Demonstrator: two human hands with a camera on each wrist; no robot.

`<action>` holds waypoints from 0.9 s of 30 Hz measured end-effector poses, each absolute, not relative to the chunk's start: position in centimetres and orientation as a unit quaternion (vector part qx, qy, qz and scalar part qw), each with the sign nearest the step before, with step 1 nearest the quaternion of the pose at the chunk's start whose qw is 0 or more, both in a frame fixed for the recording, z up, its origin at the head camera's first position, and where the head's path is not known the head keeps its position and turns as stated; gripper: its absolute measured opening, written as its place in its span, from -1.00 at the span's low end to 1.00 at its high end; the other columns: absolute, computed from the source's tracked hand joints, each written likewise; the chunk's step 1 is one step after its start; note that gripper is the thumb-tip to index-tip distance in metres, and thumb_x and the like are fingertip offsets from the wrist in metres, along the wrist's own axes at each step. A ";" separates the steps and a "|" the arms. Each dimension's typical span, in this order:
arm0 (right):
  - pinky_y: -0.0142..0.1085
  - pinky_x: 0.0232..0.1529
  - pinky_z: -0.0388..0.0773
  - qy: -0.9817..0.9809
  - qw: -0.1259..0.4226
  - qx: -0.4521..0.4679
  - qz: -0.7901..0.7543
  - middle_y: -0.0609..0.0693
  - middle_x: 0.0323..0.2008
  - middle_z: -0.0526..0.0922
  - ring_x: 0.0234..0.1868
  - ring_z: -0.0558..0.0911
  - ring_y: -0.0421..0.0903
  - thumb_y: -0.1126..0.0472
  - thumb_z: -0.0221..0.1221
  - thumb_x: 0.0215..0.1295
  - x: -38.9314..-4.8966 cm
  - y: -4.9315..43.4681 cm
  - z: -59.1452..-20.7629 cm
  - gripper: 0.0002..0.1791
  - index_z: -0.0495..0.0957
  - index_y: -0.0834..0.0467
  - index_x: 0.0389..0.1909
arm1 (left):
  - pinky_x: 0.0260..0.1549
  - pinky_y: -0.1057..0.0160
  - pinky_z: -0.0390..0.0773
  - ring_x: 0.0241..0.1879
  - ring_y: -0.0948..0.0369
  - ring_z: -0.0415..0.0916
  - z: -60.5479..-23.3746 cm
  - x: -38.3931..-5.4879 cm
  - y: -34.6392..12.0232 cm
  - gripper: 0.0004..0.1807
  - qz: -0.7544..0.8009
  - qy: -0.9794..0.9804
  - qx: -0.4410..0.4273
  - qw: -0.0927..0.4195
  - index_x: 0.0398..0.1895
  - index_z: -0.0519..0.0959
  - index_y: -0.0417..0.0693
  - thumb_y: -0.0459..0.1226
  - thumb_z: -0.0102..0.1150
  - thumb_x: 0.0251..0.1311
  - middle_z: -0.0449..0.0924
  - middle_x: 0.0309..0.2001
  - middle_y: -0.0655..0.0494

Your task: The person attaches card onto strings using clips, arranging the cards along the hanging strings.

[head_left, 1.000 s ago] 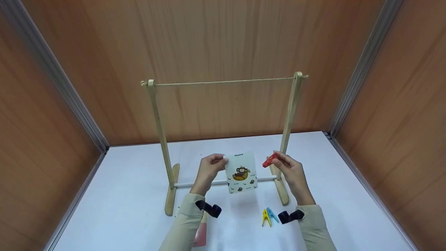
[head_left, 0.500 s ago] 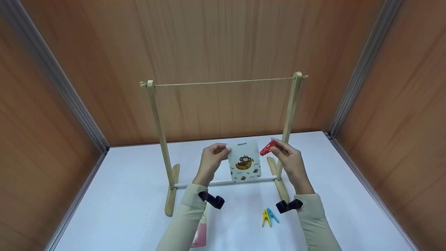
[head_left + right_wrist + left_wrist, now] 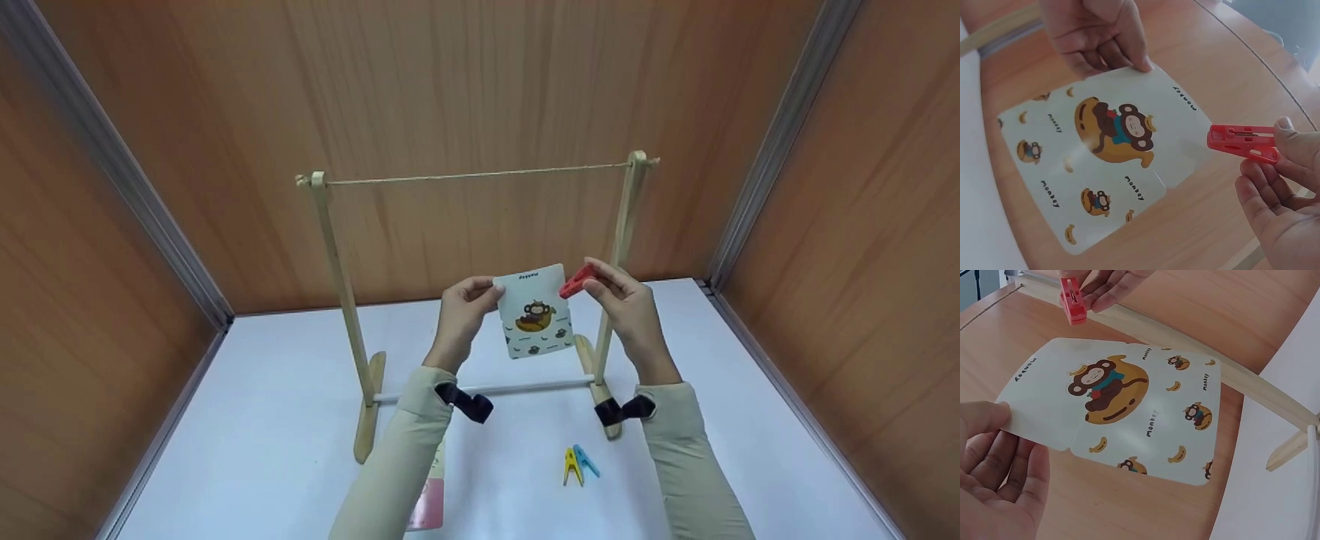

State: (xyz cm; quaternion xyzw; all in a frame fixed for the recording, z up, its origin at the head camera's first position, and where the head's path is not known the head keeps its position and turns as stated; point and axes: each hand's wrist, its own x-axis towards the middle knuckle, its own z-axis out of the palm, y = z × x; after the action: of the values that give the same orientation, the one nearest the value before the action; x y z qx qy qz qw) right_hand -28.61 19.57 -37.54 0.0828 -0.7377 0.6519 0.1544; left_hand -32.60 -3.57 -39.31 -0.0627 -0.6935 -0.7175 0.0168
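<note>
My left hand (image 3: pixel 466 319) pinches a pale card (image 3: pixel 534 313) by its upper left corner. In the left wrist view the card (image 3: pixel 1112 405) shows a monkey on a banana, with the word "monkey" printed several times. My right hand (image 3: pixel 628 311) holds a red clothespin (image 3: pixel 577 281) between thumb and fingers, its nose pointing at the card's upper right edge. Seen from the right wrist, the clothespin (image 3: pixel 1244 140) comes right up to the card's edge. Behind and above both hands, a string (image 3: pixel 480 175) runs between two wooden posts.
The posts (image 3: pixel 341 289) stand on wooden feet (image 3: pixel 365 420), joined low down by a white rod (image 3: pixel 525 388). A yellow clothespin (image 3: pixel 572 466) and a blue clothespin (image 3: pixel 586 460) lie on the white table (image 3: pixel 262 435). A pink-ended card (image 3: pixel 429 504) lies partly under the left sleeve. Wood-grain panels surround the table.
Both hands have risen toward the string, carrying the card and the red clothespin. The card has tilted slightly, and the clothespin has come closer to its right edge.
</note>
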 end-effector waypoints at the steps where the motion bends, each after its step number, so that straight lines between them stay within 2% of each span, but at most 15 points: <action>1: -0.47 0.15 0.43 -0.737 0.155 0.085 0.653 0.13 0.19 0.51 0.14 0.55 -0.19 0.09 0.23 0.26 -28.7 19.5 -37.3 -0.45 0.45 0.19 0.25 | 0.11 0.07 0.50 -0.13 0.14 0.65 -39.1 -32.6 -3.5 -0.76 -0.719 -0.691 -0.065 0.018 -0.07 0.60 -0.19 -0.28 0.20 0.24 0.68 -0.10 -0.06; 8: -0.36 0.25 0.38 -0.729 0.165 0.100 0.656 0.11 0.21 0.48 0.24 0.49 -0.09 0.10 0.23 0.26 -29.0 19.5 -35.3 -0.44 0.44 0.21 0.25 | 0.13 0.03 0.46 -0.12 0.13 0.62 -37.6 -33.0 -2.7 -0.77 -0.723 -0.686 -0.082 0.023 -0.07 0.60 -0.17 -0.27 0.20 0.25 0.66 -0.10 -0.04; 12: -0.38 0.23 0.39 -0.726 0.175 0.110 0.656 0.12 0.20 0.48 0.27 0.47 -0.07 0.14 0.22 0.27 -29.3 19.6 -34.2 -0.45 0.43 0.22 0.25 | 0.13 0.01 0.47 -0.13 0.11 0.62 -36.9 -33.2 -2.4 -0.77 -0.729 -0.677 -0.093 0.030 -0.06 0.60 -0.16 -0.26 0.18 0.28 0.65 -0.09 -0.04; 18: -0.43 0.19 0.41 -0.726 0.189 0.124 0.650 0.10 0.16 0.49 0.25 0.49 -0.07 0.16 0.21 0.29 -29.7 19.7 -33.0 -0.48 0.44 0.22 0.25 | -0.06 0.13 0.60 -0.10 0.12 0.60 -35.9 -33.6 -1.6 -0.77 -0.742 -0.661 -0.104 0.030 -0.06 0.59 -0.14 -0.24 0.17 0.29 0.63 -0.08 -0.03; 27: -0.38 0.23 0.38 -0.722 0.202 0.131 0.648 0.12 0.18 0.48 0.30 0.45 -0.05 0.09 0.20 0.28 -30.1 19.6 -31.3 -0.44 0.42 0.23 0.26 | -0.04 0.21 0.55 -0.10 0.15 0.55 -34.0 -34.0 -0.8 -0.79 -0.761 -0.636 -0.111 0.067 -0.08 0.59 -0.17 -0.26 0.17 0.29 0.62 -0.11 0.00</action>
State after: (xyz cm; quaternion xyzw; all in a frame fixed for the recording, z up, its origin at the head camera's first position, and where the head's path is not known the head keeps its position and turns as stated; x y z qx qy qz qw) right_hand -30.13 19.56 -31.31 0.1306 -0.7225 0.6482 0.2019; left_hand -34.03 -0.80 -34.00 -0.1110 -0.6362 -0.7606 0.0665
